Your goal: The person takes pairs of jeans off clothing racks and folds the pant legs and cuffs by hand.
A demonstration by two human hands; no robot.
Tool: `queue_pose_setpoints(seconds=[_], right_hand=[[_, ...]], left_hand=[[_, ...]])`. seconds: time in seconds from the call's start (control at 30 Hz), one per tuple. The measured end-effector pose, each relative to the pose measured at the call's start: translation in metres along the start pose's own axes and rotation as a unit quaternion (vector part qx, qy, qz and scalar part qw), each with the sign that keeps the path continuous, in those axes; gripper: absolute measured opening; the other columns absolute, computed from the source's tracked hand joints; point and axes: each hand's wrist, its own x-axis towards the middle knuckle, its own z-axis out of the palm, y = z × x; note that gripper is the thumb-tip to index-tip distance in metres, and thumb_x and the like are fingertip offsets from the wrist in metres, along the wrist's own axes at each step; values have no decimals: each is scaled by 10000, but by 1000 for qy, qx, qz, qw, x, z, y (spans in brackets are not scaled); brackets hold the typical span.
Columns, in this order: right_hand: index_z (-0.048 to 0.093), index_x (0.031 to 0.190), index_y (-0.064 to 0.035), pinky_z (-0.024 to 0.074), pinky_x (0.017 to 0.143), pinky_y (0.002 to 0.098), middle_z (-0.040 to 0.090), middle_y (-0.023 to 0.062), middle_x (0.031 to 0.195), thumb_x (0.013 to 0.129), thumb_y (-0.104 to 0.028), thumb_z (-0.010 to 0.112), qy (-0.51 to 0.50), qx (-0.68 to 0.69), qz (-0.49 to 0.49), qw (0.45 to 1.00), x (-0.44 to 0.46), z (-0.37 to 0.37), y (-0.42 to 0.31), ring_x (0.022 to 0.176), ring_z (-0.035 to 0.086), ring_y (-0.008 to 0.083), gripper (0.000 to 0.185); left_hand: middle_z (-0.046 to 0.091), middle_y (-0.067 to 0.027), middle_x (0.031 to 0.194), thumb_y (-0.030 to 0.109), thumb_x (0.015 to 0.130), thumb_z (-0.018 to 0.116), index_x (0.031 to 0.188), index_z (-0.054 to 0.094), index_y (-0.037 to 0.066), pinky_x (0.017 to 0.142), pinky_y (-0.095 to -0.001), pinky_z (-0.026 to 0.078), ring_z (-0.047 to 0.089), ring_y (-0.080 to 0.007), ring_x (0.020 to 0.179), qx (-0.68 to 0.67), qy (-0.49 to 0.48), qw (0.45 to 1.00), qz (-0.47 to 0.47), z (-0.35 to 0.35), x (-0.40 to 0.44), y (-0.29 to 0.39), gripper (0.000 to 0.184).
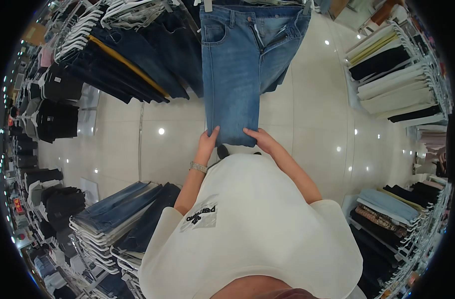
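Observation:
A pair of blue jeans [232, 74] hangs by its waistband from the clips of a hanger [207, 5] at the top of the view. Its fly is unzipped and falls open on the right. My left hand [207, 141] grips the left edge of one leg near its lower end, thumb on top. On the opposite edge, my right hand [263, 139] pinches the same leg, thumb also on top. Between the hands the denim is spread fairly flat and drawn toward me. The fingers under the cloth are hidden.
Dark jeans [138, 60] hang on a rack at upper left, close to the held pair. More jeans [118, 209] hang at lower left. Racks of light trousers [394, 92] and folded-over garments [387, 209] line the right. Black clothes [58, 119] hang far left above the tiled floor [312, 109].

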Motion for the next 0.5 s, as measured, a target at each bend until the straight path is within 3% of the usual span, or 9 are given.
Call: queue_pose_setpoints(seconds=[0.3,0.4,0.5], right_hand=[[380,1392,166,378,1104,365,499,233,1407,911,-442,681,14,-11,-5,1000,-8,-4,-2,1298,500,299,832],[386,1389,167,373,1108,367,497,234,1410,906,-451,685,15,-28,4,999,-12,-4,0,1300,498,303,839],[418,1367,168,407,1078,362,529,247,1371,896,-457,693,49,-54,-10,997,0,-13,19,1252,542,305,830]], left_hand=[[713,-151,903,456,921,656,1071,653,-108,752,-328,528,675,-204,823,145,-59,987,-36,4,-5,-38,584],[709,-132,917,454,928,655,1046,665,-115,732,-290,527,665,-168,796,138,-56,987,-67,4,-16,-20,581],[712,-173,964,443,931,651,1092,643,-126,783,-311,533,681,-201,870,36,-42,998,-29,4,-10,-36,591]])
